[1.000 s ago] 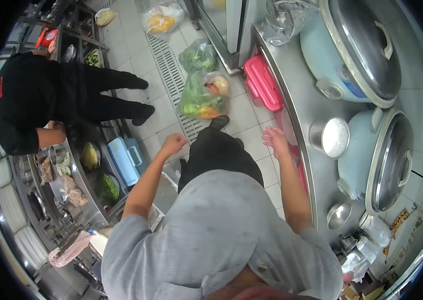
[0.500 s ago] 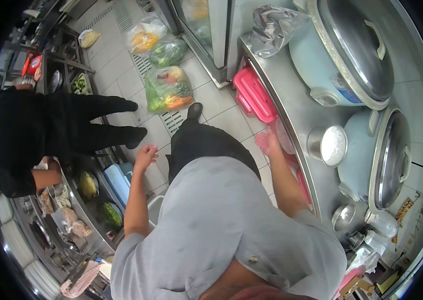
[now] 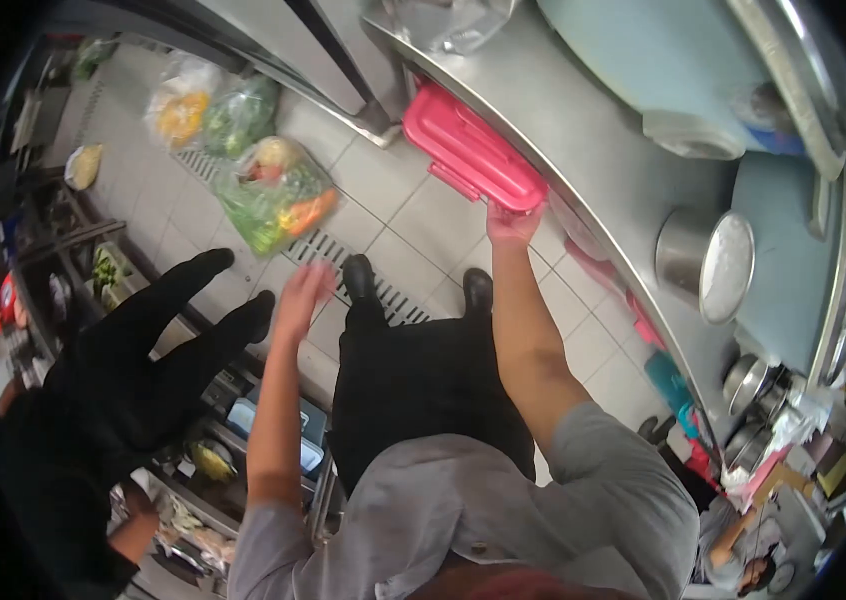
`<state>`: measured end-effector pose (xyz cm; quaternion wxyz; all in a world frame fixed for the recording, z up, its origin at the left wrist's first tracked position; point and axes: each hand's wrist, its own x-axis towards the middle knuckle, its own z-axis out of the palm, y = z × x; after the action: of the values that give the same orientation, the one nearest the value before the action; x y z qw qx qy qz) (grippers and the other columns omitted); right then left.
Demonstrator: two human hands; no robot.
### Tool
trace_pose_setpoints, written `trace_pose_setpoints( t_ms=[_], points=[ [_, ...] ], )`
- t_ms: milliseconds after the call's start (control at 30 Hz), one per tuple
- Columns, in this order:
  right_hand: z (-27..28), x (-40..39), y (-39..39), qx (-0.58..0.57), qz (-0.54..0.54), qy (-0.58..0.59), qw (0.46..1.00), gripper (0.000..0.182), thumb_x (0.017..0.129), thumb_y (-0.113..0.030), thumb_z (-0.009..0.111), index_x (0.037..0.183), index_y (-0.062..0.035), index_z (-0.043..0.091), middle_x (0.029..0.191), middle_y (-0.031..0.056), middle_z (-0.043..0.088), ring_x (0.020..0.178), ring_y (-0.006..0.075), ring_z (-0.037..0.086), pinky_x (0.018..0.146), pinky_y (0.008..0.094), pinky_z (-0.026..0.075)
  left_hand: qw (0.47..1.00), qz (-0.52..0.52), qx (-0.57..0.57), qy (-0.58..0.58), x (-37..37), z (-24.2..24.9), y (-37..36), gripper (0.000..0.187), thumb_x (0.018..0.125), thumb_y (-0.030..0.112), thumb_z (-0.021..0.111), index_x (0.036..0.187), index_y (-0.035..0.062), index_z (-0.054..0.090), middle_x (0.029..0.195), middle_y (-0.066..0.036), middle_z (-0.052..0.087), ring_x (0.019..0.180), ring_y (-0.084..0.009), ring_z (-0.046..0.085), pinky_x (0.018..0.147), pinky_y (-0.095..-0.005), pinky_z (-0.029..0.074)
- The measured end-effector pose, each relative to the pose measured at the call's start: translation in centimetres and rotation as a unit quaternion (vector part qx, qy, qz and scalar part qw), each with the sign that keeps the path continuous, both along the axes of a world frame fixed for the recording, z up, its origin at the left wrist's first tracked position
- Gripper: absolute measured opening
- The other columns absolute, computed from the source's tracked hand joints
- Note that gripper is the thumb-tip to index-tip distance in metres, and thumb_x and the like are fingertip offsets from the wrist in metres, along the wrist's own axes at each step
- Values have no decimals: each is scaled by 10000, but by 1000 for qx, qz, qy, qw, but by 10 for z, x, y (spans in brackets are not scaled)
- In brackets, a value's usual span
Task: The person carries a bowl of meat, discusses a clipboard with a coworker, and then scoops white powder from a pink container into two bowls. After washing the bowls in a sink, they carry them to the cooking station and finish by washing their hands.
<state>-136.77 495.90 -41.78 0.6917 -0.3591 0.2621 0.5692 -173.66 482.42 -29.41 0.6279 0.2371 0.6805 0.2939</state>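
We view, from above, a tiled floor (image 3: 388, 190) crossed by a slotted drain grating (image 3: 318, 245). Along it runs a steel tabletop (image 3: 593, 130), its floor-side edge bowed in this view. At picture left, a co-worker (image 3: 63, 460) in black stands beside dark shelving.

On the tabletop we note 2 pale blue cookers: the nearer to the upper corner (image 3: 633, 60) is cut off by the frame, and the other (image 3: 778, 240) stands below it in view. On the floor, 3 clear plastic bags (image 3: 278, 195) lie together by the grating, with green, orange and yellow contents.

The pink lidded box (image 3: 473, 150) sits just outside the tabletop's floor-side edge, towards that edge's upper end, its length following the edge; we cannot tell what supports it. A steel pot (image 3: 688, 255) with white contents stands on the tabletop, just beside the second cooker.

We find the right hand (image 3: 515, 222) at the box's lower end, touching it; its fingers are partly hidden, so we cannot tell whether they grip. The left hand (image 3: 305, 290), blurred, hangs over the floor near the bags; we cannot tell how wide its fingers are.
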Motion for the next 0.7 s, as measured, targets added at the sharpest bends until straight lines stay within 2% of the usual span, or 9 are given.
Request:
trace_pose_setpoints(
  t_ms=[67,133,200,300,433,500,600,633,700],
  points=[
    [-13,-3,-6,51,-4,-33,998,661,913,-658,433,1296,-131,545,1311,84,574,1223,283,539,1051,466,451,996,-10,12,-91,18,-86,88,478,959,433,569,1227,38,544,1016,-47,623,890,-147,602,805,-290,493],
    [-16,-6,-7,80,9,-88,993,678,907,-674,428,1323,-146,518,1328,78,560,1231,279,531,1050,456,453,999,-13,2,-49,57,-126,168,553,894,525,627,1177,55,553,1032,-94,619,938,-186,602,839,-330,499],
    [-17,-7,-8,94,31,-110,989,699,901,-695,412,1354,-167,481,1340,64,549,1237,266,523,1046,435,457,998,21,-48,-32,97,-137,219,594,871,560,639,1184,62,557,1062,-118,628,998,-223,608,885,-367,499],
    [-11,-10,-16,74,47,-132,987,699,907,-700,394,1363,-176,471,1337,50,549,1229,253,526,1042,424,459,964,41,-83,-250,118,-142,255,596,895,548,612,1246,72,539,1141,-146,623,1061,-266,606,943,-414,487],
    [-12,-19,-39,37,65,-125,989,677,923,-691,370,1373,-193,460,1338,33,543,1219,237,530,1030,423,466,944,36,-42,-326,113,-154,230,466,992,451,492,1287,91,519,1218,-107,619,1102,-244,602,983,-414,479],
    [-10,-20,-51,27,65,-121,990,643,970,-640,294,1396,-181,439,1388,56,504,1272,259,487,1071,433,425,946,32,-41,-319,108,-154,204,469,998,454,475,1292,91,515,1230,-85,617,1094,-226,605,980,-399,483],
    [-8,-16,-85,18,88,-116,989,638,950,-662,347,1378,-203,458,1346,23,538,1237,240,519,1020,435,468,947,31,-40,-317,99,-153,143,516,991,495,457,1313,93,501,1262,-69,603,1091,-209,606,960,-374,500],
    [0,-13,-95,-24,90,-117,989,617,990,-609,274,1415,-185,418,1410,47,485,1283,258,475,1065,453,415,943,34,-50,-327,97,-150,119,532,988,508,453,1322,95,494,1257,-66,604,1089,-206,606,946,-365,510],
    [-4,-3,-126,-55,102,-110,987,614,992,-594,307,1413,-162,422,1399,50,498,1279,252,480,1055,455,415,937,45,-75,-338,94,-132,72,572,977,542,445,1335,98,480,1246,-58,605,1083,-204,608,921,-349,525]
  ],
)
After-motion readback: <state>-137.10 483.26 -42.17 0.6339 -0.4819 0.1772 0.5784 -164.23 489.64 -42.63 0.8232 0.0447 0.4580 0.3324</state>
